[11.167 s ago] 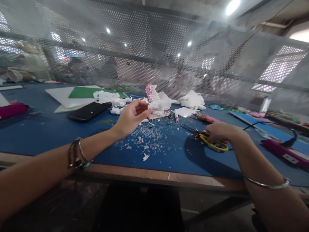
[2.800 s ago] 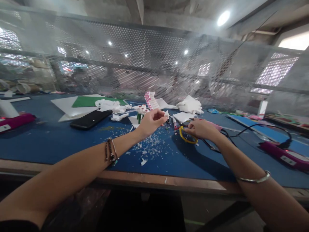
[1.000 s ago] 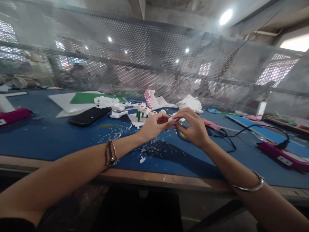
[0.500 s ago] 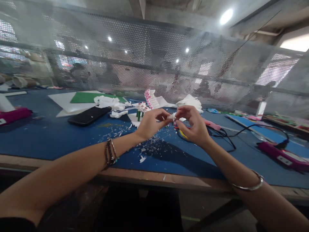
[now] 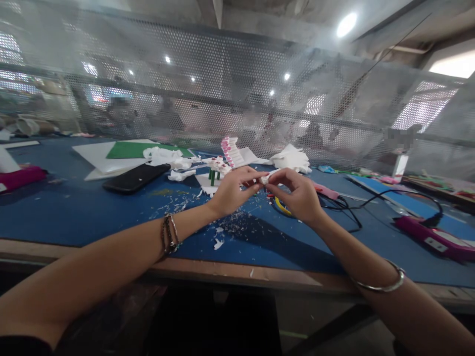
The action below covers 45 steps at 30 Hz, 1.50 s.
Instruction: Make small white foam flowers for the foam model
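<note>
I'm watching the left hand [image 5: 233, 192] and right hand [image 5: 299, 195] both pinching one tiny white piece [image 5: 264, 180] above the blue table [image 5: 111, 217] — probably daintily because it's so small — while a yellow loop [image 5: 281, 206] is lying near the right hand, maybe for easy reach.

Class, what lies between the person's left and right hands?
The head view shows a small white piece held between the left hand and right hand.

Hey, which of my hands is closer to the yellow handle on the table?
Right. Your right hand is just above the yellow handle, partly hiding it. Your left hand is farther off, to its left.
</note>
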### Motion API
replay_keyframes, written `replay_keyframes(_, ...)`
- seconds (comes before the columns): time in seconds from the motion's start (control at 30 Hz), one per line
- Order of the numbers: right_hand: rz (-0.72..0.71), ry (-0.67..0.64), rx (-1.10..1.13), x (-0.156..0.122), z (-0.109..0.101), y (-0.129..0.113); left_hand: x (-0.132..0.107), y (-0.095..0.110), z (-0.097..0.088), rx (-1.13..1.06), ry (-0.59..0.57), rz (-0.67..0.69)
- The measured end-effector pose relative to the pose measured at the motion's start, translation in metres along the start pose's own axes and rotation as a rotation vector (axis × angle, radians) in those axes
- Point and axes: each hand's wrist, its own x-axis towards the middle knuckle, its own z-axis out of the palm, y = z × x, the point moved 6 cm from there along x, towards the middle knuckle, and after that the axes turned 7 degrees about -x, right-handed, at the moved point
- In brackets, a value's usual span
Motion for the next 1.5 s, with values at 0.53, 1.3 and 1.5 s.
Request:
replay_keyframes(0.53, -0.251, 0.111, -0.372, -0.004, -0.007, -0.020, -0.003, 0.006, 0.010, -0.049, -0.108, 0.177)
replay_keyframes(1.3, -0.476, -0.042, -0.619, -0.005, 0.005, -0.016, -0.002, 0.007, 0.009, 0.348, -0.344, 0.380)
replay_keyframes(1.5, -0.439, -0.060, -0.620, -0.005, 0.005, -0.013, -0.003, 0.009, 0.008, 0.429, -0.326, 0.372)
